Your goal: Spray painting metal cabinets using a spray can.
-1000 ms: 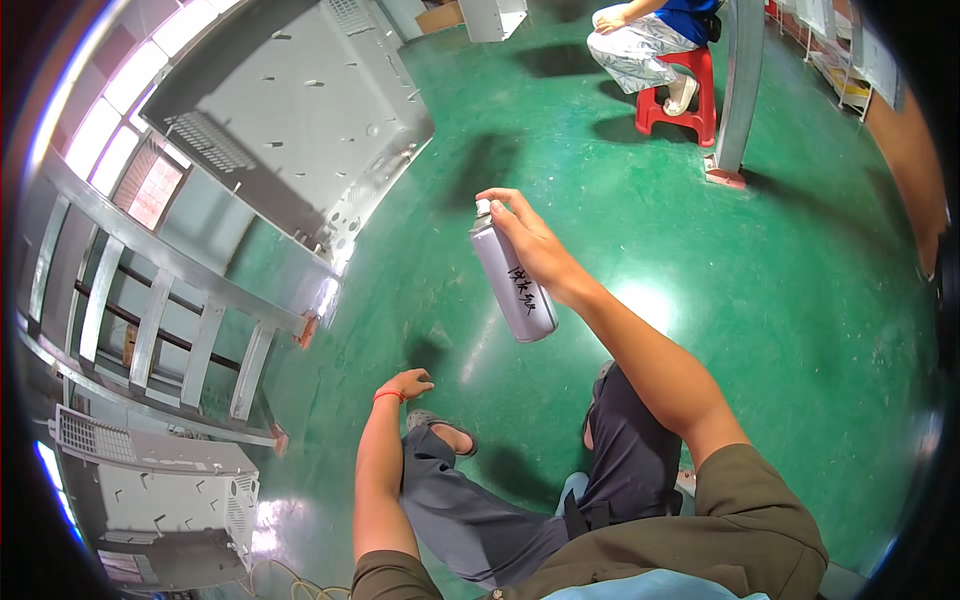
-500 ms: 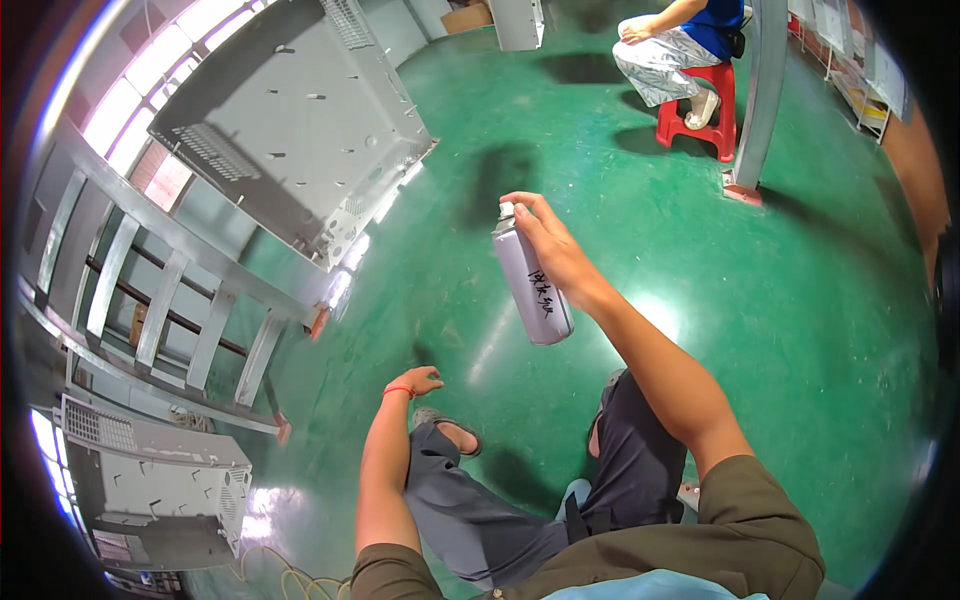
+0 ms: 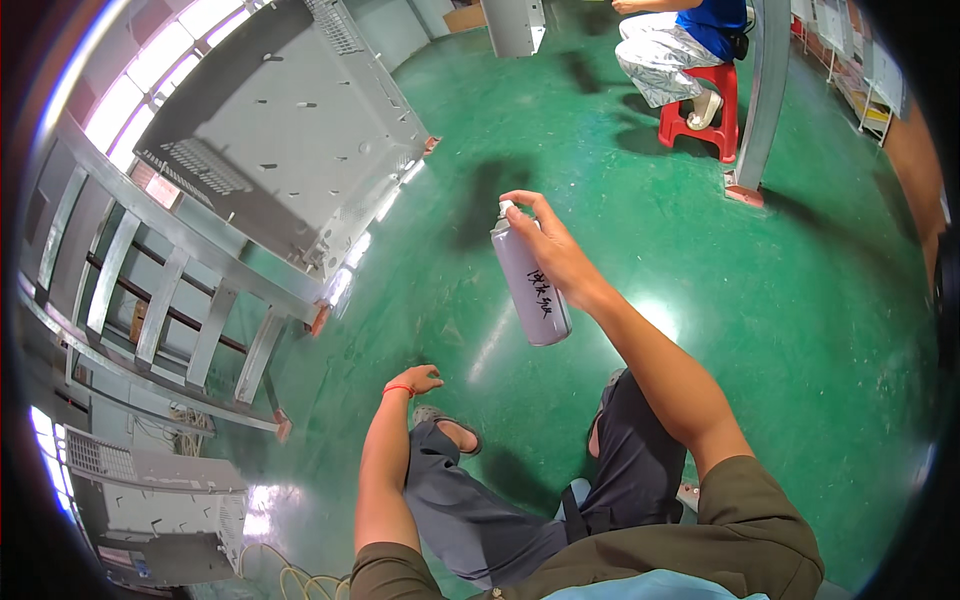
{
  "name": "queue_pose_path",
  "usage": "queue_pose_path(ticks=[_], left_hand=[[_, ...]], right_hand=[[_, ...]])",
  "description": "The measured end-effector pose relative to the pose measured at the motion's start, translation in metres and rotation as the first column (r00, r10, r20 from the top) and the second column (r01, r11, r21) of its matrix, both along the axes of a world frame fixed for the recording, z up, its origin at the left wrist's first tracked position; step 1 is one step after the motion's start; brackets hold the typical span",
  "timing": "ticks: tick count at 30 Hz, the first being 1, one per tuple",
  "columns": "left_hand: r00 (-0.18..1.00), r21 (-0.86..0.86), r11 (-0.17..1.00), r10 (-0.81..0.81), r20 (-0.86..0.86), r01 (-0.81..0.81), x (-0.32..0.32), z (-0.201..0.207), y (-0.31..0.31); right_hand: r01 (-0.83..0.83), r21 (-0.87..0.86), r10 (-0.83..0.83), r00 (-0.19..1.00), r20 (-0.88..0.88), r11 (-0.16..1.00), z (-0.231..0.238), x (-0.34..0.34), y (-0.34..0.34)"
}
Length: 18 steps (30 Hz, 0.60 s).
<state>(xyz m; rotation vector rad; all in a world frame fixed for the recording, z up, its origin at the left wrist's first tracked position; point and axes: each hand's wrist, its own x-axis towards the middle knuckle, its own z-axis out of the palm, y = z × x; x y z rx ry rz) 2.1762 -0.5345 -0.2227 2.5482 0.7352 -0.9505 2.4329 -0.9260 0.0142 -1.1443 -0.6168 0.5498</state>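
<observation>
A spray can, pale lilac with a white nozzle and dark handwriting on its side, tilts in my right hand over the green floor. The fingers of that hand wrap its upper part, with the index finger on the nozzle. My left hand, a red band at its wrist, hangs above my left shoe with loosely bent fingers and holds nothing. Ahead and to the left is a large grey sheet-metal housing with vent slots and small studs, apart from both hands.
A grey metal frame with slats stands at left. Another grey housing is at lower left, near a yellowish hose. Far right, a person sits on a red stool beside a metal post. A further grey panel is at the top.
The large grey housing has shifted slightly left, and the lower-left housing has also moved a little. The seated person's hand has risen. My hands and the spray can have barely moved.
</observation>
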Motion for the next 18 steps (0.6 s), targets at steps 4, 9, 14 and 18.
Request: queue_pose_path(ticks=[4,9,14,18], left_hand=[[0.999,-0.007,1.000,0.026,-0.026,-0.026,0.008,0.007,-0.005],[0.996,-0.037,0.996,0.074,-0.059,-0.076,0.013,0.017,-0.007],[0.998,-0.017,0.999,0.031,-0.058,-0.032,0.018,0.018,-0.009],[0.997,-0.014,1.000,0.027,-0.073,-0.028,0.022,0.018,-0.010]], right_hand=[[0.007,-0.017,-0.007,1.000,0.001,1.000,0.003,0.004,0.000],[0.037,-0.032,-0.035,0.998,0.056,0.999,0.008,0.009,0.001],[0.040,-0.041,-0.037,0.997,0.071,0.998,0.008,0.013,0.000],[0.038,-0.045,-0.035,0.998,0.058,0.998,0.008,0.017,-0.001]])
